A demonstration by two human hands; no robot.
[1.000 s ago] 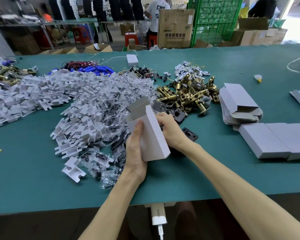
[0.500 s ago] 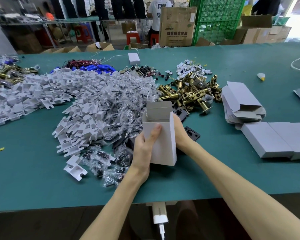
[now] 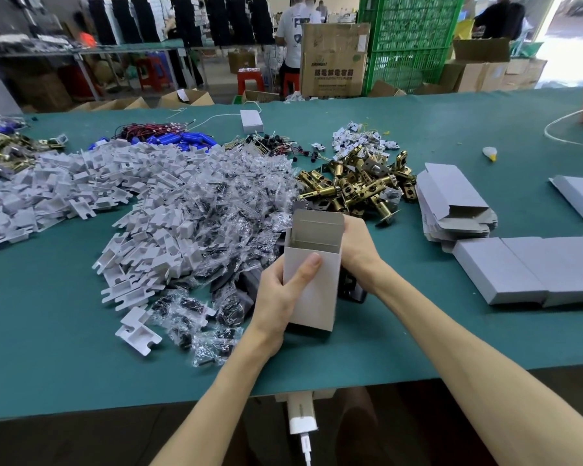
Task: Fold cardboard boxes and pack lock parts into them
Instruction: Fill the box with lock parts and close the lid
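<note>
Green crates, red stools and daylight behind the teal table.

Both hands hold an upright white cardboard box with open top flaps over a green table: the left hand grips its front, the right hand its far side. White plastic parts and brass latches lie heaped beyond.

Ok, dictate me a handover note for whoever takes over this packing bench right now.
Left hand grips the box front; right hand holds its far side.
Box is erected, top flap up, mouth open, no parts seen inside.
Brass latches, clear bags and white inserts lie in piles behind it; flat blanks and closed boxes to the right.
Left: load parts, tuck flap, add to closed boxes.
</note>
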